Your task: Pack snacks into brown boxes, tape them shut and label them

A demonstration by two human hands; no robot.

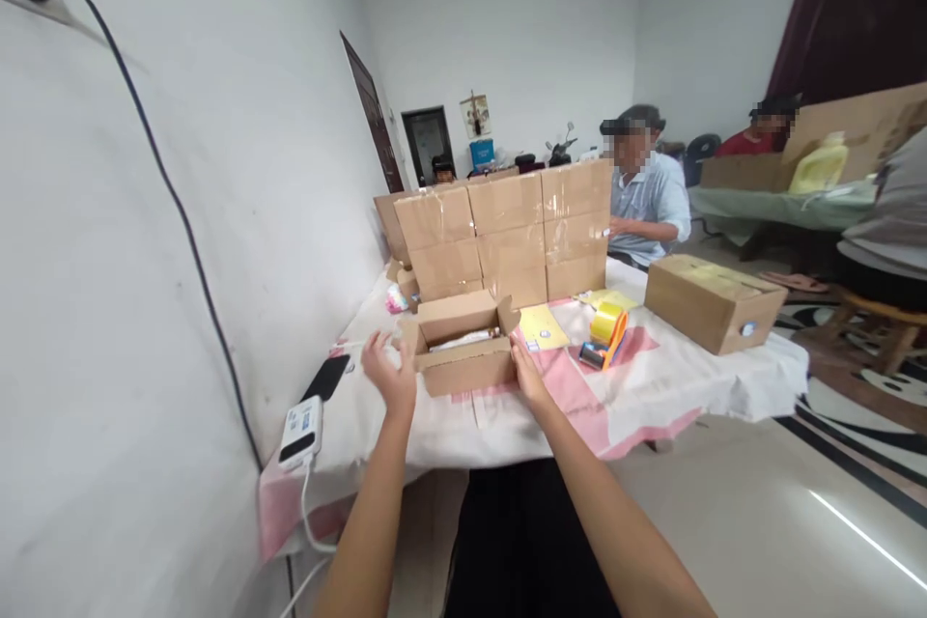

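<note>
White wall (145,261) runs tight along the left; table (507,425), under a white & pink cloth, butts against it, w/ open floor (760,521) to the right and front. Stack of taped cardboard boxes (507,237) closes off the far side; one more sealed box (706,301) sits near the right edge. Open cardboard box (463,345), small, matte brown, flaps up, something pale inside, sits near the front edge betw. both hands. Left hand (391,372) open, fingers spread, just beside the box's left end; can't tell if touching. Right hand (527,373) flat against its right front corner, gripping nothing. Yellow tape dispenser (606,333) lies right of it, apart. White power bank (301,432) & black phone (325,378) by the wall.
</note>
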